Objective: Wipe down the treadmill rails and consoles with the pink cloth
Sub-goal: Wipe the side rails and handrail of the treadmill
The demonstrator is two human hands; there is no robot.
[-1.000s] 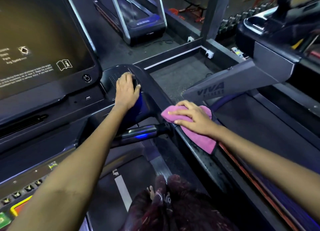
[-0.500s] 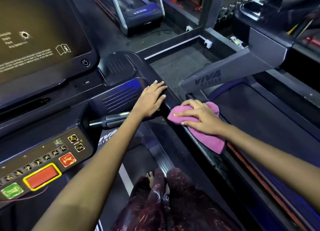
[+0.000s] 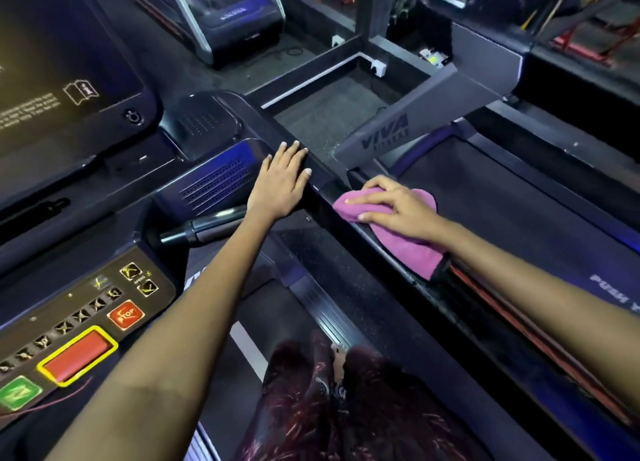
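Both hands work: the right hand (image 3: 398, 207) presses flat on the pink cloth (image 3: 401, 242) on the rail (image 3: 363, 252) at three o'clock; the left hand (image 3: 280, 183) rests open on the console (image 3: 214, 180) edge. Soft, light cloth (likely bunches), so keep the palm spread over its middle.

cloth (image 3: 398, 232) on rail (image 3: 349, 225) under right hand (image 3: 398, 207), left hand (image 3: 282, 183) on console (image 3: 221, 180) just left
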